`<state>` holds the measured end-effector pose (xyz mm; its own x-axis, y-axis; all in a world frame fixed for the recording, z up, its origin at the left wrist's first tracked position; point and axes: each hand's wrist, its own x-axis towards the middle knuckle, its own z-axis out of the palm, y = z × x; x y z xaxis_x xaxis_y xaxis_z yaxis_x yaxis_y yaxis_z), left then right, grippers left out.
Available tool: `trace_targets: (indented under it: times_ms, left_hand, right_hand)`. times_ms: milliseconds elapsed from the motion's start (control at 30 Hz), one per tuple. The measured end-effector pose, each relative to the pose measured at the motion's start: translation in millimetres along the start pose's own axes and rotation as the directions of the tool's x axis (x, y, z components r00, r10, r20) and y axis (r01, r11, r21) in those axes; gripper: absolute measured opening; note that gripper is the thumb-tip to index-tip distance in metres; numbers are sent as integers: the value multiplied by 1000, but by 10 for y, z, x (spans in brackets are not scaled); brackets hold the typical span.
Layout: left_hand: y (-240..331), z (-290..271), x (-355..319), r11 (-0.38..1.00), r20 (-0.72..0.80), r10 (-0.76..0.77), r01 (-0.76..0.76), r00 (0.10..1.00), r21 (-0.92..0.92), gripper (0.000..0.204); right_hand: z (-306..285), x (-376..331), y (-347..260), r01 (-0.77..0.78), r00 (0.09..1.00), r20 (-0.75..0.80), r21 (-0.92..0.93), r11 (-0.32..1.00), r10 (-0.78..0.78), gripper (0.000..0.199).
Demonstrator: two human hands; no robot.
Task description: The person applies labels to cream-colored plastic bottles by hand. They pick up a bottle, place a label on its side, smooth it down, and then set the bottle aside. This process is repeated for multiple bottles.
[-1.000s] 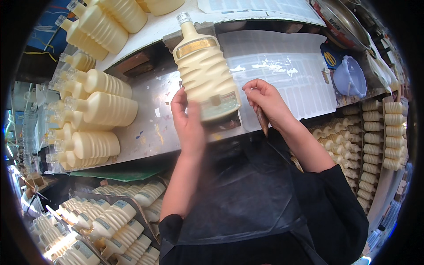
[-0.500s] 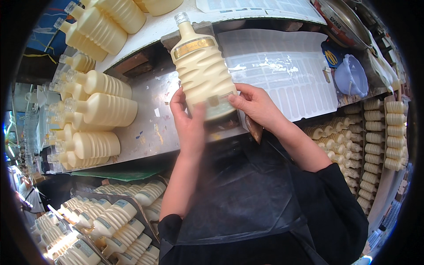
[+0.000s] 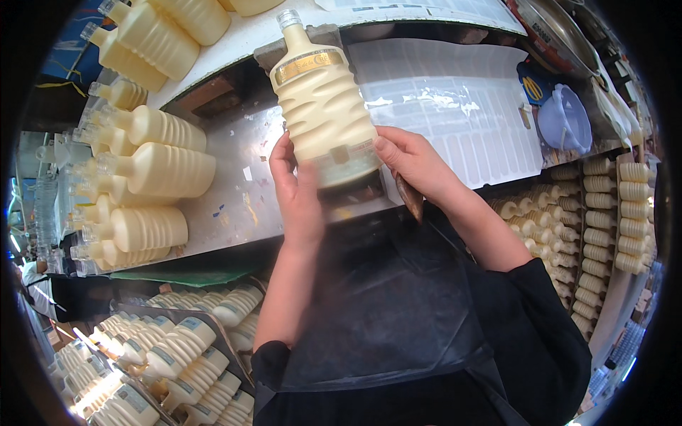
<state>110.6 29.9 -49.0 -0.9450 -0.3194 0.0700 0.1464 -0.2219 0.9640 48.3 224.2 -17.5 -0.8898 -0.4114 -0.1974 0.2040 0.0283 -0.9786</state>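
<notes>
Between my two hands a cream-coloured bottle (image 3: 323,117) stands tilted, its clear threaded neck pointing away from me. Wavy ridges cover its body; a gold label (image 3: 307,65) crosses the shoulder and a pale, see-through label (image 3: 348,162) wraps the base. My left hand (image 3: 297,202) grips the lower left side, its thumb blurred over the pale label's left end. At the lower right, my right hand (image 3: 420,169) holds the bottle with its thumb on the edge. A brown pointed object (image 3: 408,199) shows beneath my right hand; its kind is unclear.
Several cream bottles (image 3: 174,170) lie stacked at the left of the metal worktop (image 3: 238,206). A translucent label sheet (image 3: 455,106) spreads at the right, beside a lavender bucket (image 3: 565,121). Racks of bottles (image 3: 192,355) fill the lower left, with more bottles (image 3: 600,234) at the right.
The right thumb has drawn back to the bottle's right edge. My left thumb has shifted slightly left along the pale label, while both hands keep hold of the bottle.
</notes>
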Motion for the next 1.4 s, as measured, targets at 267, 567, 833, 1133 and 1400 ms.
trace_targets:
  times_ms: [267,567,833,1133,1400]
  left_hand:
    - [46,57,-12,994,-14,-28,30,999,102,73]
    - [33,61,-12,997,-15,-39,40,999,63,75]
    - [63,62,-15,996,-18,-55,56,998,62,75]
    - [63,71,-11,994,-27,-42,44,999,97,75]
    - [30,70,4,995,-10,-4,5,1000,102,76]
  right_hand:
    - [22,-18,38,-25,1000,-14,-194,981,23,50]
    - [9,-26,-7,-66,997,34,-186,980,74,52]
    - [18,-22,60,-13,1000,-22,-46,999,12,47]
    - [-88,-11,16,-102,993,53,-32,994,103,44]
    - [-77,32,160,14,998,56,25,1000,-15,43]
